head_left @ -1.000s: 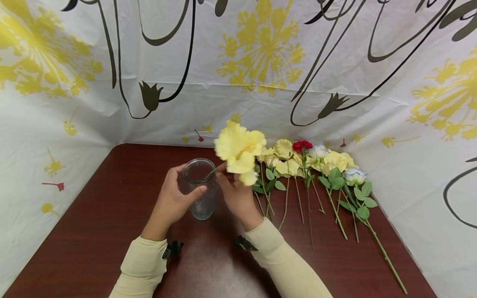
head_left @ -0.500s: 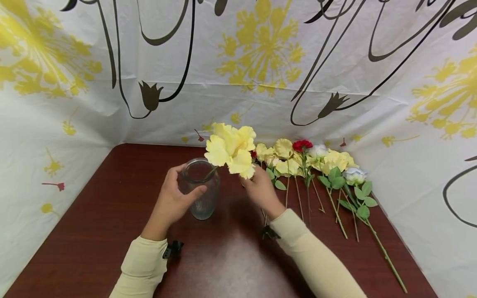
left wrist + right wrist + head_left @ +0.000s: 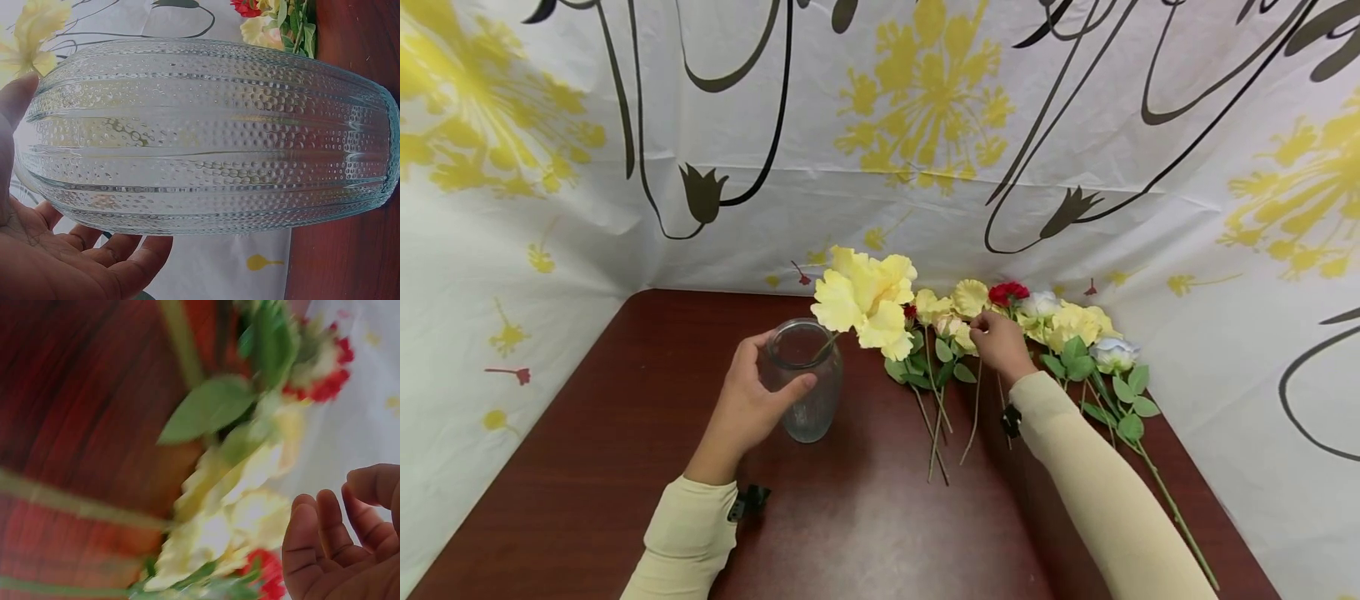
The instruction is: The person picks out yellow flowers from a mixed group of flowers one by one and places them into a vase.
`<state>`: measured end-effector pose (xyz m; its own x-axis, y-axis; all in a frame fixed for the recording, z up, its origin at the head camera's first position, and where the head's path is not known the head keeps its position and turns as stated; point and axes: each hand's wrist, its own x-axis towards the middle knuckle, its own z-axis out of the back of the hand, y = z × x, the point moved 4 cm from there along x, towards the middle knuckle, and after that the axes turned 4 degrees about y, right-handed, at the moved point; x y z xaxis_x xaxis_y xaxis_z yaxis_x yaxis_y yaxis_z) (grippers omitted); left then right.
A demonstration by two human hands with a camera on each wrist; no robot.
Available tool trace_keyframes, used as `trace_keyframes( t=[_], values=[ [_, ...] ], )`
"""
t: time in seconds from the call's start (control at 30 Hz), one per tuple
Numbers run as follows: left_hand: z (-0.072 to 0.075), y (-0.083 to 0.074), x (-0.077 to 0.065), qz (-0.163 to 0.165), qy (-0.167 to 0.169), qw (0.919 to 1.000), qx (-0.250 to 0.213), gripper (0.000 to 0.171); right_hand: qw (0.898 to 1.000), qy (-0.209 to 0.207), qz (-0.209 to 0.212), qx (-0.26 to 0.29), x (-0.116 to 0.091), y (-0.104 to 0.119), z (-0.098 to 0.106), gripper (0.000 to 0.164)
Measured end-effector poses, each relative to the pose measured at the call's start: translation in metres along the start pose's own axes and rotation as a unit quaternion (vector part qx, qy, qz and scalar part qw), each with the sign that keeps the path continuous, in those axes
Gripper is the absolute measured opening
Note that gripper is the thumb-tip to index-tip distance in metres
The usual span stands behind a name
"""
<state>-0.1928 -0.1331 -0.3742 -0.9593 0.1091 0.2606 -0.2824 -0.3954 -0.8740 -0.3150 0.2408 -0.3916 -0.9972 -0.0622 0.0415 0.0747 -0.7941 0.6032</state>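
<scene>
A clear glass vase (image 3: 811,410) stands upright on the table, its dimpled, ribbed wall filling the left wrist view. My left hand (image 3: 751,408) grips it near the neck, thumb on one side and fingers on the other. One large yellow ruffled flower (image 3: 867,298) leans out over the vase's right side, its stem inside the mouth. My right hand (image 3: 1002,343) hovers at the row of loose flowers, beside a yellow bloom (image 3: 970,297). In the right wrist view its fingers (image 3: 303,540) are loosely bent, with nothing between them; yellow blooms (image 3: 225,525) lie near them, blurred.
On the right of the dark red wooden table (image 3: 587,417) lie several cut flowers: a red carnation (image 3: 1007,293), a pale bluish-white rose (image 3: 1116,356) with a long stem, and yellow blooms (image 3: 1075,323). A patterned white sheet (image 3: 820,208) hangs behind the table and at its sides.
My right hand has let go of the large yellow flower's stem and moved right to the loose flowers. That flower now rests in the vase. My left hand has stayed on the vase.
</scene>
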Motion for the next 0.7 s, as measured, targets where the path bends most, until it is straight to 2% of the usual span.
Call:
trace_keyframes(
  t=[0.13, 0.3, 0.53, 0.7],
  values=[
    [0.001, 0.001, 0.000, 0.002, -0.001, 1.0000, 0.000, 0.079, 0.999, 0.010, -0.025, -0.017, 0.007, -0.016, 0.000, 0.017],
    [0.001, 0.001, 0.000, 0.000, -0.001, 1.0000, 0.001, 0.080, 0.997, 0.029, -0.043, -0.050, 0.014, -0.029, -0.005, 0.030],
    [0.000, 0.001, 0.002, -0.002, -0.002, 1.0000, 0.003, 0.080, 0.993, 0.058, -0.063, -0.076, 0.016, -0.039, -0.010, 0.042],
    [0.001, -0.001, 0.002, -0.004, -0.002, 1.0000, 0.004, 0.081, 0.993, 0.056, -0.070, -0.073, 0.016, -0.042, -0.011, 0.044]
  ],
)
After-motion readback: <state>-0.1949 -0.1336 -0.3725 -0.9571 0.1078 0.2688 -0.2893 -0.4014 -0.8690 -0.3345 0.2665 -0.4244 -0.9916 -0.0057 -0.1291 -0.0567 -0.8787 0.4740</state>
